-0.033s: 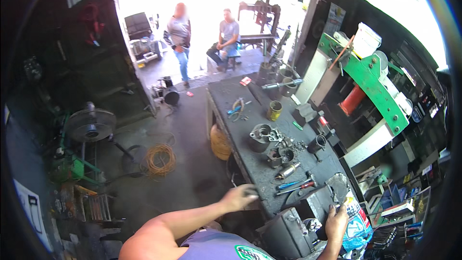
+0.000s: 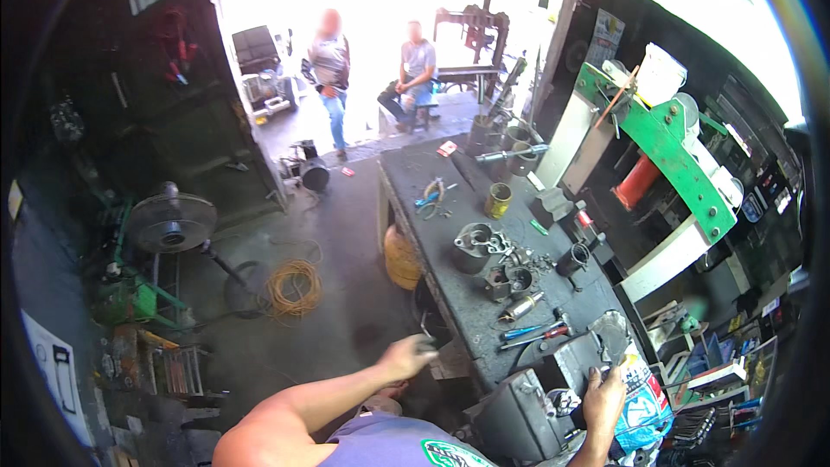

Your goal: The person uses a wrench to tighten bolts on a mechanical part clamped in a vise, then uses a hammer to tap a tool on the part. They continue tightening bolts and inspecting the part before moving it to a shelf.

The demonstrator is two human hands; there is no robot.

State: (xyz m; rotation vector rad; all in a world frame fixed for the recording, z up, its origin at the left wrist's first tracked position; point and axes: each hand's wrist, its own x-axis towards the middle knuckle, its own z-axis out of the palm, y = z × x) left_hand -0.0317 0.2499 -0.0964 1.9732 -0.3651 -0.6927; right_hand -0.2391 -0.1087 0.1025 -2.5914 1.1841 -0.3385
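My left hand (image 2: 406,358) is off the left edge of the workbench (image 2: 413,251), over the floor. Its fingers are curled around something dark that I cannot make out. My right hand (image 2: 603,399) is closed at the near right end of the bench, between a black box-shaped machine (image 2: 519,415) and a blue, white and red bag (image 2: 644,402). Just beyond its fingertips is a flat grey piece (image 2: 612,333); what the fingers hold is hidden. Farther up lie blue- and red-handled tools (image 2: 532,334), a metal cylinder (image 2: 524,306) and greasy metal housings (image 2: 477,246).
A yellow can (image 2: 498,200) and pliers (image 2: 430,196) are on the bench. Right of it rises a green and white press frame (image 2: 670,121). On the left stand a pedestal fan (image 2: 173,220) and a coiled orange cable (image 2: 294,287). One person (image 2: 329,69) stands and another (image 2: 417,73) sits at the doorway.
My left hand has moved a little to the left, away from the bench edge. My right hand stays in place. The view has shifted slightly.
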